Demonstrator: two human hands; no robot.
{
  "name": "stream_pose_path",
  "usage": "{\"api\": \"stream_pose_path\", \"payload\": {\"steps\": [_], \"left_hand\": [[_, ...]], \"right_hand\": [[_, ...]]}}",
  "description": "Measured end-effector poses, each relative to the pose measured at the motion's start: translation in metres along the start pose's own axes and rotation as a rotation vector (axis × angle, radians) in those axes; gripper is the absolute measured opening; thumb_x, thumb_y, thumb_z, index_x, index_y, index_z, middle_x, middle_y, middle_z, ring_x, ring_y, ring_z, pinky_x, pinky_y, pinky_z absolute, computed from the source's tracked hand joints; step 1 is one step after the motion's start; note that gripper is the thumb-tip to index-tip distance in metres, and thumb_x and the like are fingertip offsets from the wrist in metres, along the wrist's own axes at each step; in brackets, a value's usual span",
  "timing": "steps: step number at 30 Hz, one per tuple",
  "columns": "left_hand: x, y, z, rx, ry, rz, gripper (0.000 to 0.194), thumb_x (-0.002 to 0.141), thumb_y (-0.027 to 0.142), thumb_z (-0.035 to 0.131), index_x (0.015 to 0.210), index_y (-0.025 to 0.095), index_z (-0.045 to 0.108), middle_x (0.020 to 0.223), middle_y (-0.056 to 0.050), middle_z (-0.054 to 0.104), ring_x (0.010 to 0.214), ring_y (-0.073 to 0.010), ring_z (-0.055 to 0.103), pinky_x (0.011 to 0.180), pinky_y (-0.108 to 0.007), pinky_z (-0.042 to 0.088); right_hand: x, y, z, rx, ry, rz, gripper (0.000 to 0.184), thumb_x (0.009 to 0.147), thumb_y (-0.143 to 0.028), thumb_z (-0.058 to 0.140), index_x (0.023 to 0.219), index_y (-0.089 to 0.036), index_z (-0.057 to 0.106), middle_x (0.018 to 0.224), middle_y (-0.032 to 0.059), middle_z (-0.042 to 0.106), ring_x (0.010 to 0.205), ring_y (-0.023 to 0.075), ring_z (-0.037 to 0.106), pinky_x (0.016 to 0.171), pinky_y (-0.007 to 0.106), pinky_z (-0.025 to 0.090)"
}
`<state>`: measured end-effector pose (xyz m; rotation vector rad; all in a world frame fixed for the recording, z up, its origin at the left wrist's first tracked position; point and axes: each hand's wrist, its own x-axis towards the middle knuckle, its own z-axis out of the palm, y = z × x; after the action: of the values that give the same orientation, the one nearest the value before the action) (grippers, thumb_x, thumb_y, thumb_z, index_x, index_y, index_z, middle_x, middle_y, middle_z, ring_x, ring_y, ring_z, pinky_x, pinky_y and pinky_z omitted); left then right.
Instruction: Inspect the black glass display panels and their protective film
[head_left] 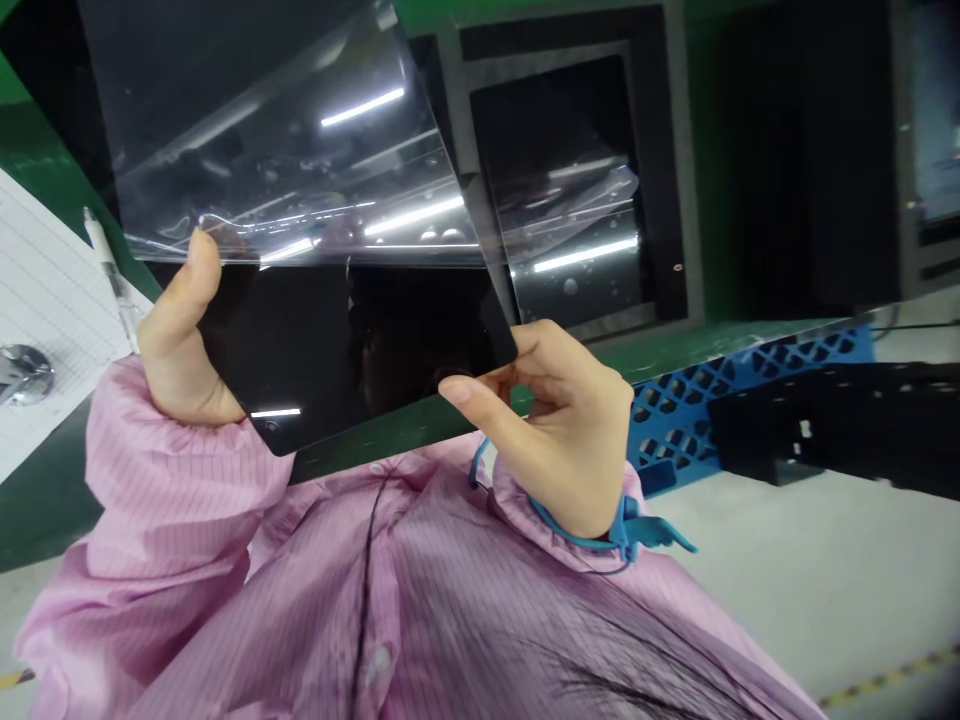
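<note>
Thumb and forefinger of the right hand (570,420) closed in a pinch on the lower right corner of a flat, glossy black rectangular panel (360,350) with rounded corners; remaining fingers curled inward. Left hand (180,340) half open around the panel's left edge, thumb up in front, fingers hidden behind the black surface. Thumb tip at the lower edge of a clear, wrinkled plastic film (300,130); cannot tell whether pinching it or only touching.

Panel itself tilted, just in front of a body in a pink striped smock (315,600). Upper part covered by the film, dotted with bubbles and streaked with reflected light; lower part bare.

Around the right wrist, a blue band (626,530). Just beyond the panel's right edge, a second glossy black panel (555,130) with similar film, lying inside a black and grey rectangular frame (679,150) on a green tabletop (724,190). Left of the left hand, a white ruled paper sheet (45,260), with a white and black pen (109,265) and a round shiny metal object (28,374). Right of the right hand, a blue latticed plastic basket (675,405), partly blocked by a black bulky object (847,425).
</note>
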<state>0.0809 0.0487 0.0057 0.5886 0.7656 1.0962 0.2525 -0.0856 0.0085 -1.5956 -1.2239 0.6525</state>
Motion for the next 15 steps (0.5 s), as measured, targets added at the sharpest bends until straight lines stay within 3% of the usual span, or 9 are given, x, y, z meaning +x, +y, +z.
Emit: {"api": "stream_pose_path", "payload": {"steps": [4, 8, 11, 15], "left_hand": [[0.006, -0.001, -0.014, 0.038, 0.011, 0.026, 0.058, 0.110, 0.032, 0.017, 0.161, 0.008, 0.005, 0.162, -0.014, 0.039, 0.156, -0.0299, 0.027, 0.128, -0.050, 0.025], [0.005, -0.004, -0.016, 0.103, 0.041, 0.018, 0.064, 0.110, 0.039, 0.021, 0.160, 0.009, -0.004, 0.167, -0.014, 0.029, 0.156, -0.0320, 0.025, 0.127, -0.052, 0.026], [0.001, -0.004, -0.013, 0.141, 0.142, 0.092, 0.059, 0.109, 0.037, 0.026, 0.158, 0.008, 0.008, 0.169, -0.014, 0.023, 0.158, -0.0330, 0.018, 0.126, -0.056, 0.026], [-0.003, 0.000, -0.004, 0.216, 0.245, -0.023, 0.040, 0.108, 0.035, 0.038, 0.141, 0.014, 0.043, 0.161, -0.007, 0.042, 0.158, -0.0399, 0.013, 0.123, -0.065, 0.028]], "right_hand": [[0.001, -0.001, -0.003, 0.025, 0.020, -0.045, 0.026, 0.082, -0.024, 0.080, 0.079, -0.021, 0.054, 0.061, -0.0076, 0.058, 0.052, 0.0062, 0.054, 0.045, 0.019, 0.043], [0.000, -0.004, -0.010, -0.027, 0.008, -0.044, 0.014, 0.089, -0.024, 0.071, 0.079, -0.021, 0.063, 0.063, -0.0053, 0.062, 0.052, 0.0058, 0.053, 0.048, 0.020, 0.046], [-0.002, -0.003, -0.017, 0.039, -0.055, -0.049, 0.016, 0.096, -0.018, 0.060, 0.083, -0.020, 0.069, 0.071, -0.0036, 0.069, 0.059, 0.0068, 0.064, 0.053, 0.018, 0.051], [-0.003, 0.005, -0.018, 0.310, -0.123, -0.022, 0.023, 0.101, -0.018, 0.051, 0.099, -0.022, 0.073, 0.077, -0.0035, 0.074, 0.063, 0.0084, 0.069, 0.054, 0.017, 0.056]]}}
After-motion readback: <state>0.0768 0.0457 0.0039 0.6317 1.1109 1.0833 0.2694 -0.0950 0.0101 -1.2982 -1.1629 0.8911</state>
